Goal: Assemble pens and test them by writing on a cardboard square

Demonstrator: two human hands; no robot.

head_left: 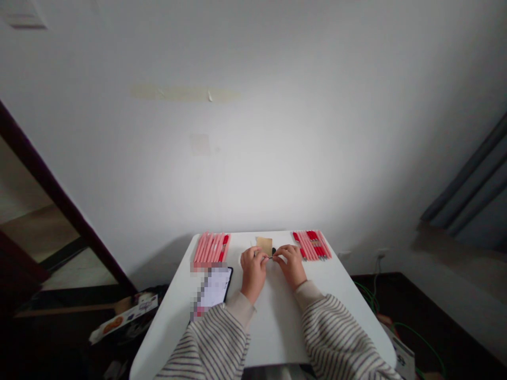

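My left hand (253, 272) and my right hand (291, 264) meet over the middle of a white table (273, 327). Both are closed in a pinch on a thin small thing (271, 257) held between them; it is too small to name. A tan card or small box (264, 245) lies just behind the hands. A row of pink pens (211, 248) lies at the back left. A row of red and pink pens (312, 245) lies at the back right, close to my right hand.
A phone (215, 287) with a blurred screen lies left of my left hand. A white wall stands right behind the table. Boxes (124, 316) and green cables (396, 322) are on the floor on either side. A grey curtain (471, 190) hangs at right.
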